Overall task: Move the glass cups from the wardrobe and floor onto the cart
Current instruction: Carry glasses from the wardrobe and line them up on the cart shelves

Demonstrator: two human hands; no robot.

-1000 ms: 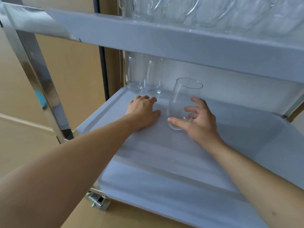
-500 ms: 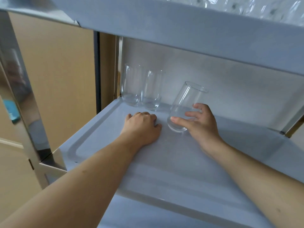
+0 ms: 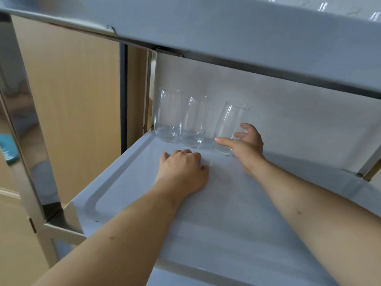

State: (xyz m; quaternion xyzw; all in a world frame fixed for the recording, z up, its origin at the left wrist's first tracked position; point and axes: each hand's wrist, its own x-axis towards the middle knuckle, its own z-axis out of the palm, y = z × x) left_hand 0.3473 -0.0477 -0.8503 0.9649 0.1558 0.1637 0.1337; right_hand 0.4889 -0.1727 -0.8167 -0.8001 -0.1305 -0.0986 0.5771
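My right hand (image 3: pixel 245 145) grips a clear glass cup (image 3: pixel 229 124) near its base, with thumb and fingers curled round it. The cup leans slightly and sits at the back of the cart's white lower shelf (image 3: pixel 206 213). Two more clear cups (image 3: pixel 168 116) (image 3: pixel 193 122) stand upright side by side just left of it, in the shelf's back left corner. My left hand (image 3: pixel 183 170) rests on the shelf in front of those two cups, fingers bent, holding nothing.
The cart's upper shelf (image 3: pixel 247 29) overhangs closely, with glassware on it barely visible at the top right. A shiny metal cart post (image 3: pixel 22 124) rises at the left. Beige wardrobe panels (image 3: pixel 72 110) stand behind the cart.
My right hand has pushed the cup farther back along the shelf, close to the two standing cups. The left hand has stayed on the shelf. The camera has dipped lower.
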